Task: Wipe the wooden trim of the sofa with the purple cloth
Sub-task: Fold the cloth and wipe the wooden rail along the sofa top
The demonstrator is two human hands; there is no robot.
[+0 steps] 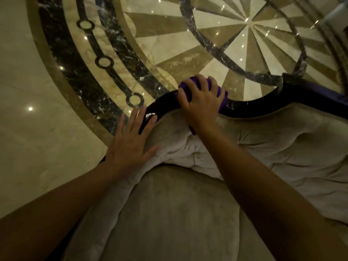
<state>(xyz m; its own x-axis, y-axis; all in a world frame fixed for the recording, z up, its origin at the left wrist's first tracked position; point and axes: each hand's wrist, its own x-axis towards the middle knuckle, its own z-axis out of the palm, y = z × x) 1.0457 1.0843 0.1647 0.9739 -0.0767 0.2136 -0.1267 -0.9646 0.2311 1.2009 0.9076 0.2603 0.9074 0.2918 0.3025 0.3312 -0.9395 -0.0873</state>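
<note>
A dark glossy wooden trim [250,108] curves along the top edge of a beige tufted sofa [282,147]. My right hand [201,98] presses the purple cloth [221,94] down onto the trim near the middle of its curve, fingers wrapped over the cloth. Most of the cloth is hidden under that hand. My left hand [131,142] rests flat with fingers spread on the left end of the trim and the sofa's padded edge, holding nothing.
Beyond the trim lies a polished marble floor [169,44] with a dark circular inlay and a starburst pattern, dotted with light reflections. The sofa's seat cushion [178,213] fills the lower middle between my forearms.
</note>
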